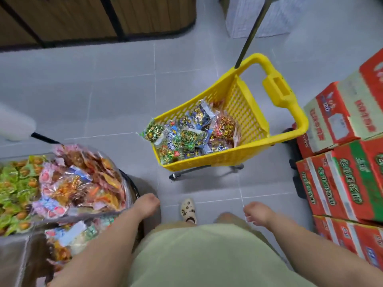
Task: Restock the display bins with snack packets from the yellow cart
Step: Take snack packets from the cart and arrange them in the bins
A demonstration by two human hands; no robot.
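The yellow cart (255,150) stands on the grey floor ahead of me, holding several shiny snack packets (192,133) in green, blue and red. To my left are clear display bins (126,195) heaped with packets: pink and orange ones (80,179) nearest, green ones (16,183) further left. My left hand (148,203) hangs beside the nearest bin's edge with fingers curled under, holding nothing visible. My right hand (256,212) hangs loosely curled over the floor, empty, short of the cart.
Stacked red and green cardboard boxes (348,162) line the right side. A dark pole (251,32) rises behind the cart. Wooden shelving (103,17) stands across the aisle at top left. My foot in a light clog (188,210) is on the tiles.
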